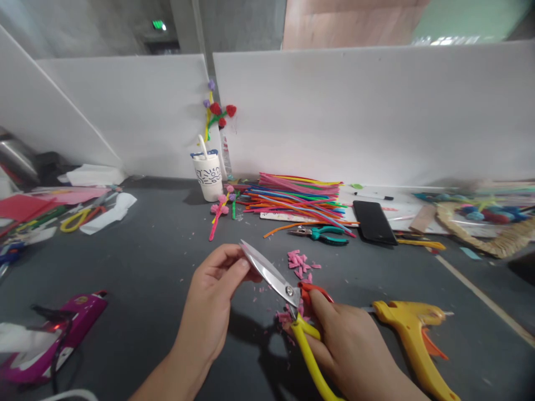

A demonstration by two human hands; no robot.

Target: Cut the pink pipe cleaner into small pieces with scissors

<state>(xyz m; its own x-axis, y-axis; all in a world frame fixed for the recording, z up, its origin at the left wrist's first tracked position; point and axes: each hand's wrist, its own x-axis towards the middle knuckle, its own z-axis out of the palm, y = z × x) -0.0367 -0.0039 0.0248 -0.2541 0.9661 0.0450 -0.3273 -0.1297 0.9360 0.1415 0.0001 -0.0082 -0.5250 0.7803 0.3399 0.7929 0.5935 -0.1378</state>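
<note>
My right hand (355,342) is wrapped around a pair of scissors (271,274) with one yellow and one red handle. The blades are nearly together and point up and left to my left hand (215,289). Its thumb and fingers are pinched at the blade tip; whatever they hold is hidden. Beneath the scissors lies a heap of short pink cut pieces (285,318), partly covered by the blades and my right hand. A second small pile of pink pieces (297,260) sits just beyond.
Colored pipe cleaners (296,195) lie at the back beside a white cup (208,175), teal pliers (321,234) and a phone (373,221). A yellow glue gun (412,323) rests at right, a magenta power strip (79,317) at left. White panels (368,111) stand behind.
</note>
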